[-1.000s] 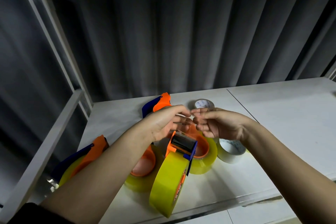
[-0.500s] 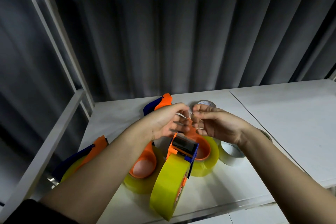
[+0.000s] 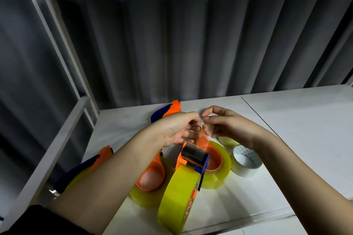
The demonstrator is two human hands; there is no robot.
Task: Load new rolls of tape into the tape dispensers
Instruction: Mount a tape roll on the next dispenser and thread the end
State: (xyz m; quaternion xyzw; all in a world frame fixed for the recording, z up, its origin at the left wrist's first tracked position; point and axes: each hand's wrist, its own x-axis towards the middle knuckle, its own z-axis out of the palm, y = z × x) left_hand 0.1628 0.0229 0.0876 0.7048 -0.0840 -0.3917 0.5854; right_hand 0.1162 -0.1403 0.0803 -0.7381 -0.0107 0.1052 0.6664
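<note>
An orange and blue tape dispenser (image 3: 193,158) stands near the table's front with a yellow roll of tape (image 3: 177,198) loaded in it. A clear strip of tape (image 3: 200,137) runs up from its front roller. My left hand (image 3: 177,129) and my right hand (image 3: 227,126) meet above the dispenser, and both pinch the free end of that strip. Two more loaded dispensers lie flat behind it, one at the left (image 3: 150,181) and one at the right (image 3: 217,164).
A white-cored roll of clear tape (image 3: 246,162) lies at the right, another roll (image 3: 227,142) partly under my right hand. Further dispensers lie at the back (image 3: 168,110) and at the left edge (image 3: 86,170). White table (image 3: 296,129); grey curtain and white frame behind.
Both hands have lifted slightly and drawn the clear strip further out of the dispenser. The view has shifted a little to the right.
</note>
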